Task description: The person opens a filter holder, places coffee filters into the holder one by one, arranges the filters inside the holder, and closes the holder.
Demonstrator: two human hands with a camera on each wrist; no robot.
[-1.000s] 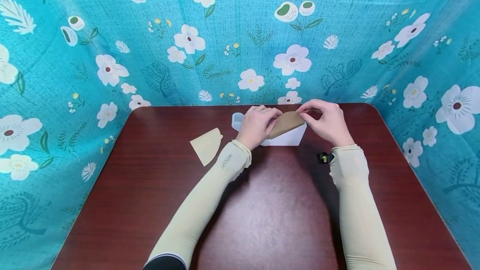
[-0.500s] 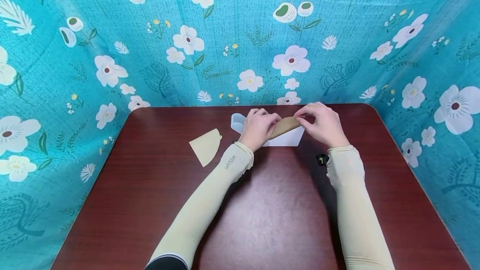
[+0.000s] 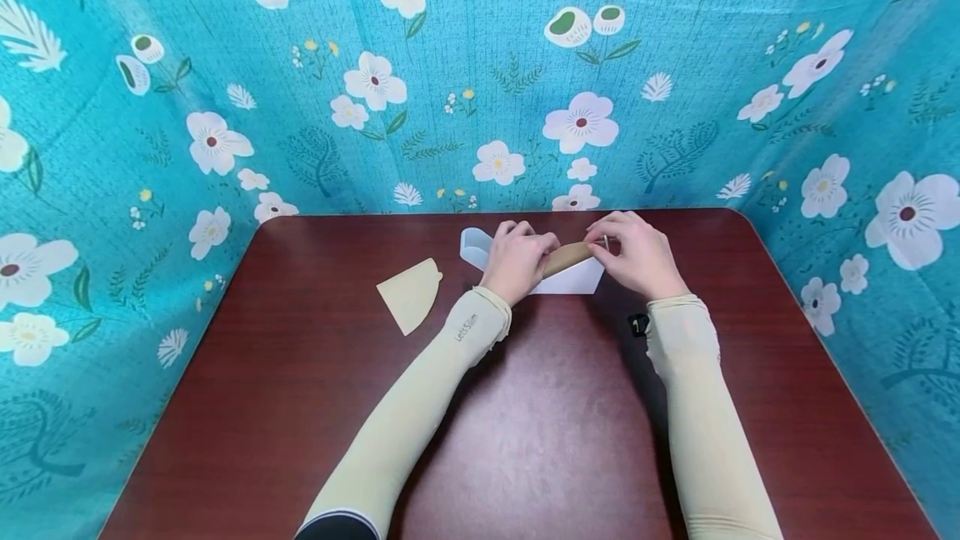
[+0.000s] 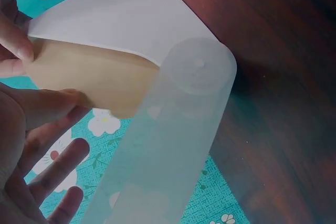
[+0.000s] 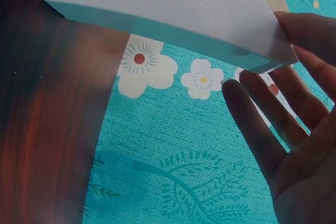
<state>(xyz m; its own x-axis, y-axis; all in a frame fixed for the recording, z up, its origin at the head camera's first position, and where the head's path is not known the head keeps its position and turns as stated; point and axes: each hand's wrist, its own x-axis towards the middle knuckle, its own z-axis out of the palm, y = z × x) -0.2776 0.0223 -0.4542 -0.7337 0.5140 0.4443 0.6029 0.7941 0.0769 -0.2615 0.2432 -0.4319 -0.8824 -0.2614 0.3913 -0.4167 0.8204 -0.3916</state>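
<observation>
A white box-like holder (image 3: 572, 281) with one finely ridged face stands near the table's back edge. A brown sheet of paper, like a cone coffee filter (image 4: 97, 72), shows along its opening. My left hand (image 3: 516, 263) pinches the filter between thumb and fingers. At the opposite end, my right hand (image 3: 636, 255) pinches the filter's edge, its other fingers spread behind the holder in the right wrist view. A translucent, round-ended plastic piece (image 4: 163, 135) extends beside the holder and is partly hidden by my left hand. Another cone coffee filter (image 3: 408, 298), with a small tab, lies flat on the left.
The dark reddish-brown table (image 3: 525, 432) ends just behind the holder. A turquoise flowered cloth (image 3: 480, 82) hangs behind and along both sides. A small black device (image 3: 639, 324) sits at my right wrist.
My right hand has come lower and a little left. The brown filter stands less high above the white holder, showing as a narrower strip. My left hand has barely shifted.
</observation>
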